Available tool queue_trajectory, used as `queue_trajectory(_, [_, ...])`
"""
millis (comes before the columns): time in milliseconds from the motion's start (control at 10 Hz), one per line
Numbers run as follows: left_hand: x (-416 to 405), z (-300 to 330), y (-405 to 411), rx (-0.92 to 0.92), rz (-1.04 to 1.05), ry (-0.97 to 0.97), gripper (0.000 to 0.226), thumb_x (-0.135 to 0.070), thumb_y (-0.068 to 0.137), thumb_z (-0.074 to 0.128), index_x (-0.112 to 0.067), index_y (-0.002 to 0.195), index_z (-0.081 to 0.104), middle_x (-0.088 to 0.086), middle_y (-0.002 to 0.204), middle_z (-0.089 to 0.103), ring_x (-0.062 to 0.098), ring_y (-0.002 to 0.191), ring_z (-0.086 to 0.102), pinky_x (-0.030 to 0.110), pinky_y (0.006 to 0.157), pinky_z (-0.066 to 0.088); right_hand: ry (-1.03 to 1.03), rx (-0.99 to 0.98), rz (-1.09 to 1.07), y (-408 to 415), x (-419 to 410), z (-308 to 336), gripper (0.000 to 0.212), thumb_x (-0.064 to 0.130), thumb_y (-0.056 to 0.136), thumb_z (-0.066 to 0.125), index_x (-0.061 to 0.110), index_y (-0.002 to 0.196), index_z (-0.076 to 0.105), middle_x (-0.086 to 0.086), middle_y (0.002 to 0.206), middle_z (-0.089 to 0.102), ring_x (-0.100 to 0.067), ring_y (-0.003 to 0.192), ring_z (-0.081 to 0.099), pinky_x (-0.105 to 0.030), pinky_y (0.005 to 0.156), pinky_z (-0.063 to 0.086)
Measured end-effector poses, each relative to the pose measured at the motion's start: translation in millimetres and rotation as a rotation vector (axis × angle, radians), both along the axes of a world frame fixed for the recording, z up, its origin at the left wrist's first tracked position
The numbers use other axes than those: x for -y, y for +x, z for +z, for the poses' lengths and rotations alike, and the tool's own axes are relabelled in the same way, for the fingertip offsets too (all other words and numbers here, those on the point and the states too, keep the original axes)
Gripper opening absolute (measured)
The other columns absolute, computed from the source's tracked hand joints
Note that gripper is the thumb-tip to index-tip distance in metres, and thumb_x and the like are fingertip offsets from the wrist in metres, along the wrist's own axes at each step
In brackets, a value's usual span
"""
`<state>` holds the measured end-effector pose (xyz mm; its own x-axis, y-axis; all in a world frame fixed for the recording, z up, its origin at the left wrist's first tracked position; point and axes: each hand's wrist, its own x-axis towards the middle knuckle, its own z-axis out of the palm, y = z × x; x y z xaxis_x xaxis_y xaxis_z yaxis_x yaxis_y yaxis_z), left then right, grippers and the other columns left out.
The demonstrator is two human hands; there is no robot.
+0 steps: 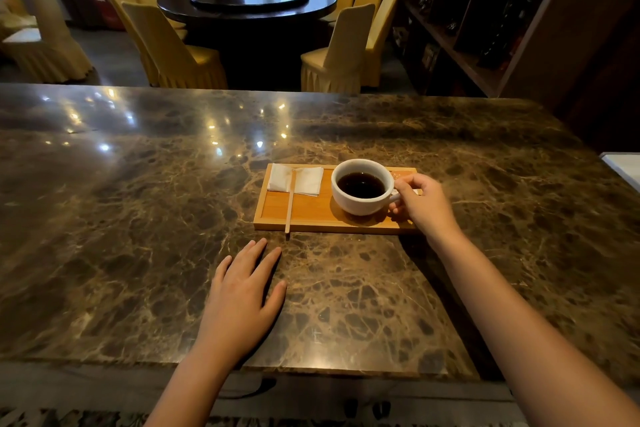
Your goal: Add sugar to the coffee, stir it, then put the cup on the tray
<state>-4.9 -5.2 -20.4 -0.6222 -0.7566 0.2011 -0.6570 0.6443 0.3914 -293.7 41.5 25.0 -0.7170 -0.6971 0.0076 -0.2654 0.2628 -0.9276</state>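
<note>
A white cup (349,199) of dark coffee stands on the right half of a wooden tray (311,210) on the marble counter. My right hand (420,204) grips the cup's handle from the right. A wooden stir stick (290,204) lies across the tray's left side, its near end poking over the front rim. Under its far end is a folded white napkin (304,179). An orange packet (401,173) shows at the tray's far right corner, partly hidden by my hand. My left hand (242,302) rests flat on the counter, fingers spread, in front of the tray.
The brown marble counter (138,218) stretches wide to the left and right. Beyond its far edge stand a dark round table (247,0) and several yellow-covered chairs. Dark shelving (485,21) runs along the right wall.
</note>
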Motion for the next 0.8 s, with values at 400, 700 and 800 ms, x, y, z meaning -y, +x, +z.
queue_trajectory(400, [0,1,0,0.007,0.001,-0.008,0.052,-0.041,0.090,0.043,-0.029,0.139,0.029,0.000,0.151,0.027,0.011,0.140,0.015,0.039,0.116,0.009,0.031,0.000,-0.048,0,18,6,0.018,0.024,0.095,0.049,0.013,0.094,0.062,-0.010,0.074,0.065,-0.018,0.062,0.061,-0.031,0.059,0.056])
queue_trajectory(700, [0,-1,3,-0.001,-0.004,-0.010,0.051,-0.040,0.090,0.042,-0.029,0.139,0.030,0.001,0.151,0.028,0.013,0.140,0.016,0.040,0.116,0.010,-0.021,0.051,-0.083,5,13,11,0.022,0.026,0.095,0.049,0.011,0.111,0.053,-0.007,0.088,0.062,-0.019,0.065,0.063,-0.036,0.064,0.058])
queue_trajectory(800, [0,-1,2,0.014,0.001,-0.010,0.051,-0.040,0.090,0.043,-0.029,0.138,0.031,0.001,0.151,0.029,0.013,0.140,0.017,0.040,0.115,0.011,0.068,-0.250,-0.156,16,-11,12,0.010,0.028,0.092,0.052,0.019,0.097,0.053,-0.006,0.100,0.058,-0.019,0.078,0.060,-0.034,0.065,0.053])
